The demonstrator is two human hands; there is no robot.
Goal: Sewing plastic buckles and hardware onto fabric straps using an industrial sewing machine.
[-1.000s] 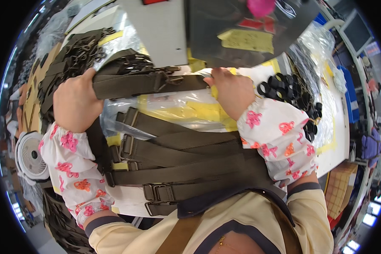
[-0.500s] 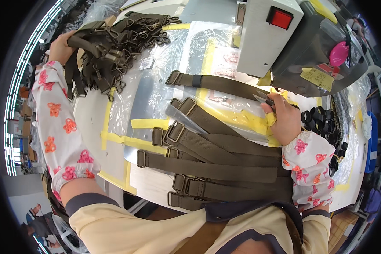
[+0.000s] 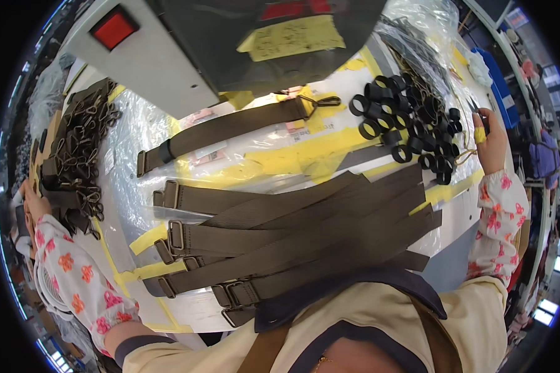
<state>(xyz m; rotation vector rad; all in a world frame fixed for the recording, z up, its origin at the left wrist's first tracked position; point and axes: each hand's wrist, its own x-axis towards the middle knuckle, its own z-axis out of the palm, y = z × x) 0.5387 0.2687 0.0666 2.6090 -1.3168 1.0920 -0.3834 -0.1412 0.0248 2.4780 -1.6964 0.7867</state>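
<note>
At the left edge, the left hand (image 3: 38,204) was beside a heap of hooked straps (image 3: 78,149); whether its fingers were spread or gripping could not be told. The heap was set aside, apparently to keep its hooks from snagging other parts. Right of it, fanned straps (image 3: 292,233) overlapped near the torso, buckles mostly leftward, presumably to keep ends aligned. Beyond them, a single strap (image 3: 242,127) lay apart below the machine housing (image 3: 199,31), its hook (image 3: 325,102) at the right end, likely for unobstructed access. Black rings (image 3: 410,118) were clustered farther right, seemingly within easy reach. The right hand (image 3: 493,143) pinched a dark pointed tool (image 3: 484,123) at the far right. Clear plastic sheeting (image 3: 137,124) and yellow tape (image 3: 286,158) covered parts of the white tabletop (image 3: 196,314). A blue bin (image 3: 508,96) stood at its right edge, with bright panels (image 3: 546,317) in the room beyond.
</note>
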